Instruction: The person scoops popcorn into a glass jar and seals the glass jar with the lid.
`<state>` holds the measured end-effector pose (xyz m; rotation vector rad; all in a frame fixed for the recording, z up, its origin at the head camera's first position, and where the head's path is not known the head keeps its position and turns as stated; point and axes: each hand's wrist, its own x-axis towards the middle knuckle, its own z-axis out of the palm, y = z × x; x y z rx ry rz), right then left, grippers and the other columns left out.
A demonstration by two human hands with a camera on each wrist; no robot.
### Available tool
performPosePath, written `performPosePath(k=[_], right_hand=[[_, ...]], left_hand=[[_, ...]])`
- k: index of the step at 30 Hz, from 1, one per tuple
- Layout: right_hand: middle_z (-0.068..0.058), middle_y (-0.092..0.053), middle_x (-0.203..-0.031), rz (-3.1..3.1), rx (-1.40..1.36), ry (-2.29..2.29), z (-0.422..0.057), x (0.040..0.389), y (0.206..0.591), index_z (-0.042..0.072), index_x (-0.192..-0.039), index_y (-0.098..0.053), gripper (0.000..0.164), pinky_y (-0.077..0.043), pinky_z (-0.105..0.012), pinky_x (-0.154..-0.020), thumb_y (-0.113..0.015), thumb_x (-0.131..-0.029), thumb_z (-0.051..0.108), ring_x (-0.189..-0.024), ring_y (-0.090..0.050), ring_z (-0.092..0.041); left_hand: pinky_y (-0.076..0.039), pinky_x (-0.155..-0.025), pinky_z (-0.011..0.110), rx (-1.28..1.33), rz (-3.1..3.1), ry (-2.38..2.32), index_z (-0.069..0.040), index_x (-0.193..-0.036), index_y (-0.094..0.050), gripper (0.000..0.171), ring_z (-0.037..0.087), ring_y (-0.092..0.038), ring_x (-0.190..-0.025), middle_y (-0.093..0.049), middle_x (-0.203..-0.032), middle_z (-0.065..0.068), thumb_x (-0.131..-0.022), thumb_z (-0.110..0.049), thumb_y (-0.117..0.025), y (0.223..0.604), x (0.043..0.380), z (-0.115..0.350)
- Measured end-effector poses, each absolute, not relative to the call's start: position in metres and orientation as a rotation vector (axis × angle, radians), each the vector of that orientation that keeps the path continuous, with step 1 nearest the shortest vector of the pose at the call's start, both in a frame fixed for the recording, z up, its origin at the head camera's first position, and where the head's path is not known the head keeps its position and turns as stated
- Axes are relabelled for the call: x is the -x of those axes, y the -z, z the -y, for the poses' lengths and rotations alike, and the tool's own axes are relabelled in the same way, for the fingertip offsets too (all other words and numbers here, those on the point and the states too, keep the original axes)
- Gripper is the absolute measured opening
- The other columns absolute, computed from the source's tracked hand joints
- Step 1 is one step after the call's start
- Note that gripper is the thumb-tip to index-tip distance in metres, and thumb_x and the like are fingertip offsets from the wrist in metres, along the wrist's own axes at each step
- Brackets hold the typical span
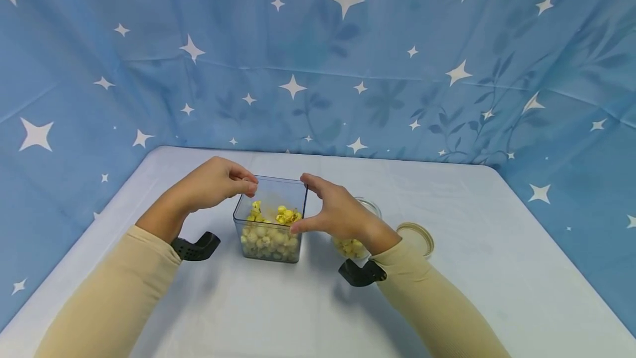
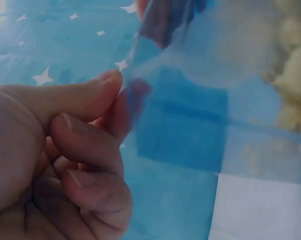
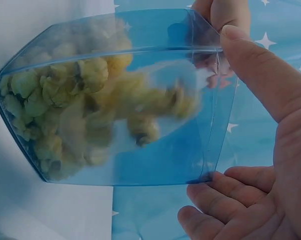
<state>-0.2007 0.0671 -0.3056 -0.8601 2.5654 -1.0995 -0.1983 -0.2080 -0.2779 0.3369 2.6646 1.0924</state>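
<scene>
A clear plastic container (image 1: 270, 242) stands on the table, partly filled with yellow popcorn (image 1: 287, 215). At its left rear rim is my left hand (image 1: 212, 182); the left wrist view shows thumb and index finger pinching the rim, with the other fingers curled. My right hand (image 1: 343, 211) holds the container across its right side, thumb at the front corner and fingers at the rear one. In the right wrist view, popcorn (image 3: 55, 95) lies heaped towards the container's bottom. A whitish hazy patch (image 3: 178, 75) shows through the wall; what it is I cannot tell.
Behind my right wrist stands a clear jar (image 1: 370, 206) holding some popcorn, mostly hidden by the hand. A round gold-rimmed lid (image 1: 424, 232) lies to its right. A blue star-patterned curtain (image 1: 318, 70) hangs behind the white table (image 1: 238, 314).
</scene>
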Motion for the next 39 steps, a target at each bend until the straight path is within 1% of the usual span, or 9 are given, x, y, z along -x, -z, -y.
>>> performPosePath(k=[6,13,16,19,21,23,27,30,39], right_hand=[[-0.010,-0.035,-0.158,-2.575,0.873,1.087,-0.066,0.201,0.306,0.005,-0.158,-0.027,0.108,-0.035,-0.047,-0.111,-0.088,-0.077,0.041,-0.142,-0.038,-0.030],[-0.008,-0.035,-0.158,-2.582,0.851,1.080,-0.066,0.202,0.307,0.006,-0.158,-0.028,0.108,-0.036,-0.046,-0.111,-0.089,-0.076,0.042,-0.142,-0.038,-0.029],[-0.007,-0.034,-0.159,-2.575,0.840,1.085,-0.066,0.202,0.307,0.007,-0.158,-0.027,0.109,-0.036,-0.046,-0.111,-0.089,-0.076,0.043,-0.142,-0.037,-0.029],[-0.007,-0.034,-0.159,-2.574,0.843,1.090,-0.067,0.201,0.307,0.007,-0.158,-0.027,0.109,-0.035,-0.046,-0.111,-0.089,-0.076,0.042,-0.142,-0.037,-0.029],[-0.007,-0.034,-0.159,-2.575,0.849,1.090,-0.067,0.201,0.306,0.007,-0.158,-0.027,0.109,-0.035,-0.046,-0.111,-0.089,-0.076,0.042,-0.143,-0.037,-0.029],[-0.007,-0.034,-0.159,-2.576,0.854,1.088,-0.067,0.201,0.306,0.007,-0.158,-0.027,0.109,-0.035,-0.046,-0.111,-0.089,-0.076,0.042,-0.143,-0.036,-0.029],[-0.006,-0.033,-0.159,-2.573,0.855,1.076,-0.068,0.201,0.307,0.008,-0.159,-0.026,0.109,-0.035,-0.045,-0.111,-0.089,-0.076,0.043,-0.143,-0.036,-0.029],[-0.006,-0.033,-0.160,-2.572,0.853,1.069,-0.068,0.201,0.306,0.009,-0.159,-0.026,0.109,-0.034,-0.045,-0.112,-0.088,-0.076,0.043,-0.143,-0.036,-0.029],[-0.005,-0.032,-0.160,-2.558,0.861,1.072,-0.069,0.201,0.306,0.009,-0.159,-0.025,0.107,-0.034,-0.045,-0.112,-0.087,-0.078,0.041,-0.143,-0.035,-0.029]], left_hand=[[-0.045,-0.096,0.052,-0.354,-2.644,-1.045,-0.007,-0.121,-0.072,0.028,0.026,-0.063,-0.109,-0.073,-0.105,0.002,-0.101,-0.025,-0.063,0.280,0.200,0.199],[-0.043,-0.100,0.055,-0.362,-2.563,-1.121,-0.004,-0.124,-0.070,0.032,0.028,-0.061,-0.114,-0.072,-0.106,0.004,-0.101,-0.026,-0.062,0.284,0.204,0.203],[-0.044,-0.100,0.053,-0.358,-2.521,-1.171,-0.003,-0.126,-0.068,0.034,0.029,-0.060,-0.115,-0.072,-0.107,0.004,-0.101,-0.026,-0.062,0.284,0.205,0.207],[-0.047,-0.094,0.047,-0.350,-2.509,-1.193,-0.003,-0.126,-0.068,0.035,0.028,-0.060,-0.114,-0.072,-0.108,0.004,-0.101,-0.027,-0.062,0.284,0.205,0.211],[-0.048,-0.087,0.041,-0.331,-2.502,-1.215,-0.002,-0.126,-0.068,0.035,0.026,-0.058,-0.109,-0.072,-0.108,0.005,-0.102,-0.027,-0.062,0.284,0.205,0.213],[-0.046,-0.075,0.035,-0.312,-2.486,-1.254,-0.001,-0.128,-0.066,0.036,0.024,-0.056,-0.097,-0.071,-0.108,0.006,-0.102,-0.026,-0.061,0.284,0.204,0.215],[-0.036,-0.062,0.030,-0.280,-2.427,-1.363,0.003,-0.130,-0.062,0.038,0.017,-0.041,-0.070,-0.068,-0.107,0.010,-0.103,-0.024,-0.059,0.285,0.203,0.219],[-0.035,-0.062,0.030,-0.278,-2.404,-1.421,0.005,-0.132,-0.060,0.040,0.015,-0.034,-0.064,-0.066,-0.105,0.011,-0.104,-0.024,-0.059,0.286,0.202,0.222],[-0.037,-0.065,0.028,-0.264,-2.393,-1.555,0.010,-0.133,-0.056,0.041,0.013,-0.036,-0.067,-0.067,-0.104,0.010,-0.105,-0.019,-0.057,0.291,0.202,0.232]])
